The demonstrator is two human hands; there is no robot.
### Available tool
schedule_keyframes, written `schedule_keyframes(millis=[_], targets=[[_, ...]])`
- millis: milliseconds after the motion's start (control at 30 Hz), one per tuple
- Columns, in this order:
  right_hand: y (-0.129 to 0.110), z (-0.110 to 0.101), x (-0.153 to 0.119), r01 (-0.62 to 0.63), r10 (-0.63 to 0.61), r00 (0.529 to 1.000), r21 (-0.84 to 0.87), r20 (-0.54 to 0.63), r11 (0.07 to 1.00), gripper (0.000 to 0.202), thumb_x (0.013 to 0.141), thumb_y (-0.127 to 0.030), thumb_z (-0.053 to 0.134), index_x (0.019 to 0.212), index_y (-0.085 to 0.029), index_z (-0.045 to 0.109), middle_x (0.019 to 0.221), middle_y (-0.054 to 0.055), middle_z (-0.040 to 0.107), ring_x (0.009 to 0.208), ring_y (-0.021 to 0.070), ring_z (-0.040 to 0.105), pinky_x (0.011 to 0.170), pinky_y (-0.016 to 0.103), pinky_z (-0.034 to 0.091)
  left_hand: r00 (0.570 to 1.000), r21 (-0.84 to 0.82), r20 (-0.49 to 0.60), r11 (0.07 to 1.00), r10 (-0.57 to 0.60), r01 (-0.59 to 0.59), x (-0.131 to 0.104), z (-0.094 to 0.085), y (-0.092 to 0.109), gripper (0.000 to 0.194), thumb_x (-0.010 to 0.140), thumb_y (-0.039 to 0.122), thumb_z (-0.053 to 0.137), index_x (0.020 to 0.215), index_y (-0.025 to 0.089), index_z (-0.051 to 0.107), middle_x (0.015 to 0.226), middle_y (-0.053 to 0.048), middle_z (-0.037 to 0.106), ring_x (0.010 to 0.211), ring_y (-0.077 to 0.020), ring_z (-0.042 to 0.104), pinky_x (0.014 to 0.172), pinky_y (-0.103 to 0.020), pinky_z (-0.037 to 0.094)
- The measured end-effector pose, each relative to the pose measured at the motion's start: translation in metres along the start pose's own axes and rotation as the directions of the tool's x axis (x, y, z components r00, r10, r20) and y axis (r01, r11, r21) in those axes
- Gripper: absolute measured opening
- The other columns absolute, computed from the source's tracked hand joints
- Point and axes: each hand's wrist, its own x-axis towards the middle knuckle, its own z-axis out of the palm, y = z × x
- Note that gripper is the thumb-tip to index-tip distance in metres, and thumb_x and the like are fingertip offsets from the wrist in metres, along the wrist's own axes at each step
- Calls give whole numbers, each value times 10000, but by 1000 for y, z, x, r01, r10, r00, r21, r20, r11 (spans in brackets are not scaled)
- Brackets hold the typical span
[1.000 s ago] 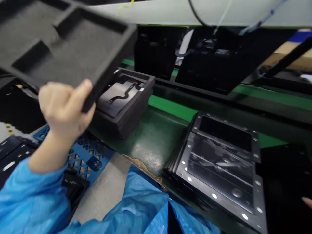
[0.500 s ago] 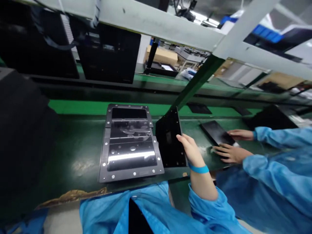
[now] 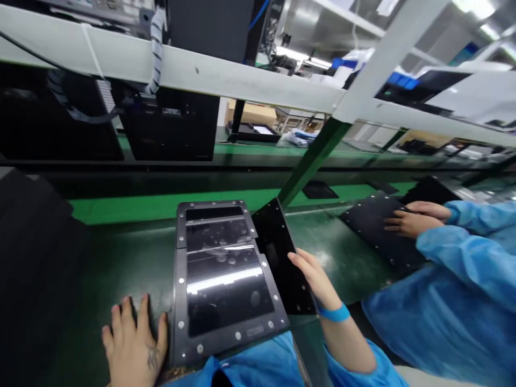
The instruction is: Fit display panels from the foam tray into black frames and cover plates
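My left hand [image 3: 135, 344] lies on the green tabletop with its fingers spread, holding nothing. Beside it is a flat black frame [image 3: 181, 301] dotted with round silver studs. Glossy dark panels [image 3: 226, 269] fill the middle of this frame, with spots and light reflections on them. My right hand [image 3: 316, 277], with a blue band at the wrist, grips the edge of a black studded plate [image 3: 278, 252]. That plate stands tilted close against the frame's right side. Its lower left part is hidden behind the frame.
At right, a co-worker's hands [image 3: 415, 217] hold another black studded plate [image 3: 379, 226]. A green post [image 3: 314, 161] rises behind my plate to a white beam [image 3: 250, 70]. A large dark stack [image 3: 36, 258] stands at left; thin black sheets [image 3: 320, 190] lie on the green strip.
My left hand has come into view at the lower left. The plate in my right hand leans more. The co-worker's hands have changed position and now hold a studded plate. The camera view has shifted.
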Motion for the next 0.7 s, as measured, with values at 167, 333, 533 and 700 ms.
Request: schedule_keyframes(millis=[167, 333, 533, 700], targets=[[-22, 7, 2, -171, 151, 966, 76, 212, 982, 495, 809, -675, 694, 872, -184, 689, 824, 57, 717, 779, 252, 653, 692, 331, 533, 989, 126, 131, 991, -64, 48, -11, 1, -4, 523, 995, 373, 435, 1394, 91, 620, 1563, -279, 446, 1559, -439, 272, 1218, -682, 283], [-40, 5, -20, -395, 365, 910, 143, 196, 908, 495, 672, -632, 781, 924, -209, 727, 884, 79, 760, 844, 311, 702, 761, 415, 576, 943, 128, 295, 984, -155, 122, 5, -18, 0, 537, 960, 338, 474, 1398, 71, 635, 1586, -297, 411, 1566, -449, 242, 1235, -663, 256], [-49, 10, -83, -385, 417, 898, 206, -138, 899, 564, 729, -567, 670, 1153, -198, 715, 1159, 122, 755, 1129, 342, 679, 1035, 513, 524, 852, 96, 506, 991, -133, 97, 26, -50, 0, 597, 999, 340, 435, 1507, 41, 530, 1662, -294, 280, 1592, -441, 166, 1253, -630, 228], [-32, 11, -84, -342, 325, 923, -53, -205, 938, 549, 822, -414, 501, 1268, -130, 648, 1250, 189, 709, 1224, 346, 641, 1119, 513, 478, 808, 145, 584, 989, -79, -8, 7, -86, -4, 583, 1021, 343, 374, 1512, 62, 515, 1656, -240, 342, 1584, -373, 243, 1258, -544, 286]])
